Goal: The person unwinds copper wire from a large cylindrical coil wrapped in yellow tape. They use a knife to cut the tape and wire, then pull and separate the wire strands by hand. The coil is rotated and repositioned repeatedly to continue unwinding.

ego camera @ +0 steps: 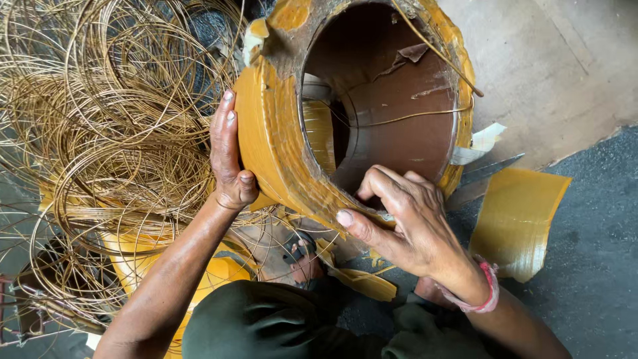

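Observation:
A large hollow ring-shaped coil (279, 133), wrapped in yellow tape that is torn in places, stands tilted in front of me, its brown inner wall showing. My left hand (227, 156) lies flat against the coil's outer left side. My right hand (402, 219) grips the near lower rim, fingers curled inside the opening, thumb on the yellow tape. A pink band circles my right wrist.
A tangled heap of thin brass-coloured wire loops (113, 126) fills the left. A torn curved piece of yellow wrapping (518, 219) lies on the dark floor at right, smaller yellow scraps (365, 282) below the coil. Pale concrete floor (551, 60) at top right.

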